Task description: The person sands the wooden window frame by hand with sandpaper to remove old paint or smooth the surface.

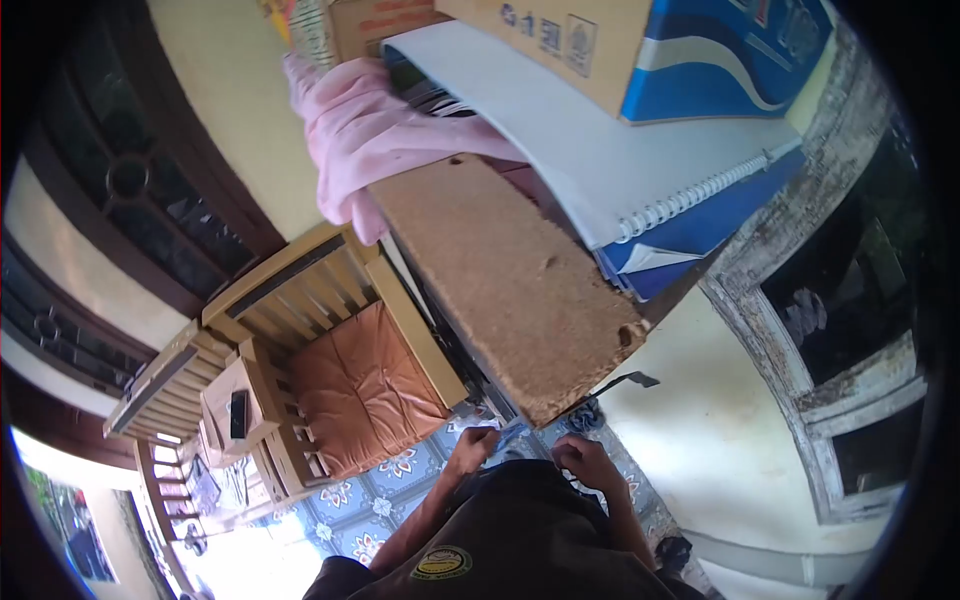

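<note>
My left hand (476, 448) is closed, held low in front of my dark shirt. My right hand (585, 460) is closed too, a short way to the right, its fingers curled inward. What either hand holds, if anything, is too small or hidden to make out. Just beyond both hands is the near end of a worn brown chipboard panel (510, 280), with chipped edges and a few holes. A thin dark strip (632, 380) sticks out by the panel's near right corner.
A spiral-bound pad (640, 160), a blue-and-brown carton (700, 60) and a pink cloth (365, 130) lie beyond the panel. Left stands a wooden chair with a brown cushion (365, 390); a phone (239, 414) rests on a small table. Right is a weathered window frame (760, 330).
</note>
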Demonstrator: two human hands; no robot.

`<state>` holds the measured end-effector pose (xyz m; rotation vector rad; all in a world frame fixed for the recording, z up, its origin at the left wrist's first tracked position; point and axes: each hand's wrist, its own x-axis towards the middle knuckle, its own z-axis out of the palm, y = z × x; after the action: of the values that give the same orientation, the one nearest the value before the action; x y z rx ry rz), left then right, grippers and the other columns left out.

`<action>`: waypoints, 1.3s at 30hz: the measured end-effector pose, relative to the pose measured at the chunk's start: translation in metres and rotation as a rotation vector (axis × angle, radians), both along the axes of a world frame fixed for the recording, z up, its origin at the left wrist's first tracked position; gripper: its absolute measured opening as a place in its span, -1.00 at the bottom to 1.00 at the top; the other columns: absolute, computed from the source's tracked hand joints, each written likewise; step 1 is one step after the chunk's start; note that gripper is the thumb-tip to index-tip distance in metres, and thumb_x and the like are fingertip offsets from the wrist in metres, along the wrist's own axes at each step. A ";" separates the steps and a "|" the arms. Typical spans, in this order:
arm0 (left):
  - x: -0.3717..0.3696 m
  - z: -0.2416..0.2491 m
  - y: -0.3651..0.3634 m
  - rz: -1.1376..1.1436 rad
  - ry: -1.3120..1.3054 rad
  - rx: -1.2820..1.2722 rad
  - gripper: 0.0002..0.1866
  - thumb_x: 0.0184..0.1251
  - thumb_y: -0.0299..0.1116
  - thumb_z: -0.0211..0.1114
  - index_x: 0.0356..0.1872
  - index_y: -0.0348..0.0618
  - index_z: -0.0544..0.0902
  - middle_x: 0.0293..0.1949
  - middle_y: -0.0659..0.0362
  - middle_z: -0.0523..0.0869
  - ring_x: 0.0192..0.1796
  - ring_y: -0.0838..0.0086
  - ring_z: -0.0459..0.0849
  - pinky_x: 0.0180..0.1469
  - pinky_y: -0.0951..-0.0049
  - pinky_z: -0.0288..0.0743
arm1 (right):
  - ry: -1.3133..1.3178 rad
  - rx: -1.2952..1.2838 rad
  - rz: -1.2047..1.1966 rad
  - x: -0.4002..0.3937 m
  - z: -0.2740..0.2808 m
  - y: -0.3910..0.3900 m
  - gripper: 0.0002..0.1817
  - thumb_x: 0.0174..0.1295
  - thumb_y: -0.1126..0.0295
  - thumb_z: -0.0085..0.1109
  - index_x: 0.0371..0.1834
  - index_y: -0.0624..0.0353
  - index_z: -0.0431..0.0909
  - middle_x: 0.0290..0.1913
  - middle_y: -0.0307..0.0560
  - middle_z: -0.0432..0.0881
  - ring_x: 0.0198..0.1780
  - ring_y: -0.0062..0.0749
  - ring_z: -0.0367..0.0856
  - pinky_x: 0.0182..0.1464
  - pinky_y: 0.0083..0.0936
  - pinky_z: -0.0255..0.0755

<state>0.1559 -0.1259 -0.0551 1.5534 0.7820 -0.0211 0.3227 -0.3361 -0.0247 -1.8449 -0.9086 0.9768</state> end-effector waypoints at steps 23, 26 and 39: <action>0.170 -0.024 -0.138 -0.523 -0.194 0.119 -0.78 0.09 -0.61 0.40 -0.21 -0.22 0.67 -0.31 0.17 0.76 -0.19 0.51 0.73 -0.09 0.47 0.60 | -0.596 0.444 -1.334 0.166 0.132 -0.250 -0.83 0.24 0.58 0.24 -0.12 0.19 0.56 -0.22 -0.21 0.73 -0.18 -0.64 0.65 -0.21 -0.60 0.53; 0.237 0.028 -0.210 -0.429 -0.341 0.175 -0.71 0.06 -0.64 0.43 -0.14 -0.24 0.65 -0.27 0.16 0.77 -0.19 0.52 0.74 -0.10 0.48 0.61 | -0.654 0.650 -1.431 0.191 0.163 -0.302 -0.86 0.25 0.56 0.26 -0.15 0.20 0.58 -0.25 -0.26 0.66 -0.29 -0.69 0.55 -0.24 -0.67 0.49; 0.343 0.062 -0.298 -0.324 -0.419 -0.078 -0.77 0.19 -0.64 0.37 -0.11 -0.32 0.67 -0.34 0.21 0.68 -0.30 0.62 0.62 -0.26 0.60 0.51 | -1.114 0.548 -1.369 0.241 0.200 -0.333 -0.84 0.07 0.62 0.38 -0.28 0.22 0.66 -0.43 -0.18 0.57 -0.46 -0.55 0.49 -0.38 -0.64 0.36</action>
<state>0.4991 -0.4241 0.0073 1.5269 0.1945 0.0350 0.5636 -0.6696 0.1751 -1.8176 -0.1879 -1.1036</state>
